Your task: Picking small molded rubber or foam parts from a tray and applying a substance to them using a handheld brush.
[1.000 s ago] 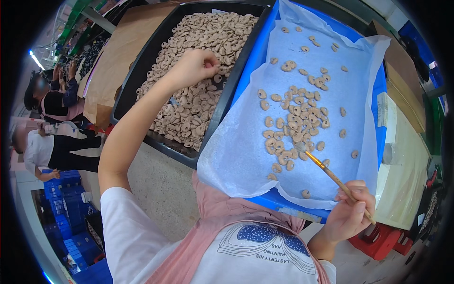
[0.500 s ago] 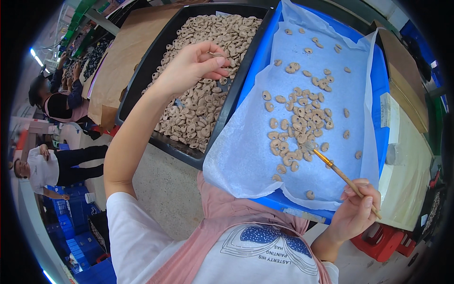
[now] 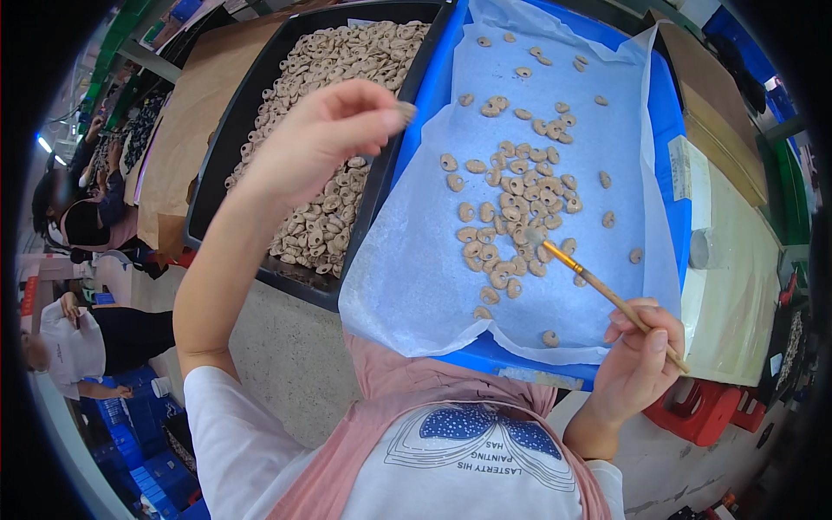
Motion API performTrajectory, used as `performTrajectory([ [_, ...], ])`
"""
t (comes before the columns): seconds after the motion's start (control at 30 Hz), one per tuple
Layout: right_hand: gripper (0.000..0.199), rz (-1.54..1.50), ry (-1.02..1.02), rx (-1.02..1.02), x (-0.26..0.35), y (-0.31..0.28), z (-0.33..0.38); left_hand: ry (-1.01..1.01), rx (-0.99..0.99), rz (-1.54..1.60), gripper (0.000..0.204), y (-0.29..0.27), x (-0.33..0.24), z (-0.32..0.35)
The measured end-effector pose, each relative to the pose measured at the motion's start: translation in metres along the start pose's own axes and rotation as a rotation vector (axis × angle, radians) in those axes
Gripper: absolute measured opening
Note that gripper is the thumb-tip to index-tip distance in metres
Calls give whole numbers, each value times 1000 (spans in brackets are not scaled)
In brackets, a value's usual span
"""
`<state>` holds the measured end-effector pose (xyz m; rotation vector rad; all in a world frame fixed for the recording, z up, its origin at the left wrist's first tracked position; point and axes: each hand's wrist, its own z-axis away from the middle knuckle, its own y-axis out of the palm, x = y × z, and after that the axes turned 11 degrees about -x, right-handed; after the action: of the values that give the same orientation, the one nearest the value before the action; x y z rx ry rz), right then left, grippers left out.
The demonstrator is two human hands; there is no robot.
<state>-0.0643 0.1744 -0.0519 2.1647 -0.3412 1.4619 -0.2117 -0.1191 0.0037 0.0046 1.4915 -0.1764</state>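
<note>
My left hand (image 3: 325,130) is raised over the right side of a black tray (image 3: 367,208), its thumb and fingers pinching a small tan oval piece with a hole (image 3: 406,112). Many similar pieces (image 3: 351,59) fill that tray. In my right hand (image 3: 643,351) is a paintbrush (image 3: 611,297) with a wooden handle and gold ferrule. Its bristles touch the lower part of a cluster of tan pieces (image 3: 530,195). These lie on thin white paper (image 3: 403,260) lining a blue tray (image 3: 669,165), with others scattered around.
Brown cardboard (image 3: 204,95) lies left of the black tray. Right of the blue tray is a pale plastic-covered surface (image 3: 724,303), with a red stool (image 3: 698,412) below it. Two other people are at the left, one in a white shirt (image 3: 65,347).
My left hand has come up from the black tray's pieces toward the blue tray, pinching one piece. The whole view has shifted a little. The brush still touches the cluster.
</note>
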Motion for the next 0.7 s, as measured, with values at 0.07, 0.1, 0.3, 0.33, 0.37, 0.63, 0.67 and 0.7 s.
performTrajectory([
  [0.07, 28, 16, -19, -16, 0, 2, 1, -43, 96, 23, 14, 18, -1, 7],
  [0.1, 28, 23, -35, 5, 0, 2, 1, -119, 138, 72, 15, 29, -3, 11],
  [0.3, 31, 33, -118, 109, 0, 3, 1, -375, 275, 178, 16, 60, -6, 23],
  [0.33, 30, 36, -129, 127, 0, 2, 0, -386, 282, 171, 17, 62, -7, 24],
  [0.37, 30, 38, -141, 145, 0, 1, 0, -396, 289, 163, 17, 63, -7, 24],
  [0.63, 26, 69, -197, 183, 0, 0, -2, -386, 301, 174, 16, 64, -6, 26],
  [0.67, 25, 77, -203, 198, 0, 0, -2, -385, 294, 175, 16, 65, -7, 26],
  [0.7, 24, 81, -192, 212, 1, 0, -3, -383, 292, 176, 16, 65, -7, 25],
])
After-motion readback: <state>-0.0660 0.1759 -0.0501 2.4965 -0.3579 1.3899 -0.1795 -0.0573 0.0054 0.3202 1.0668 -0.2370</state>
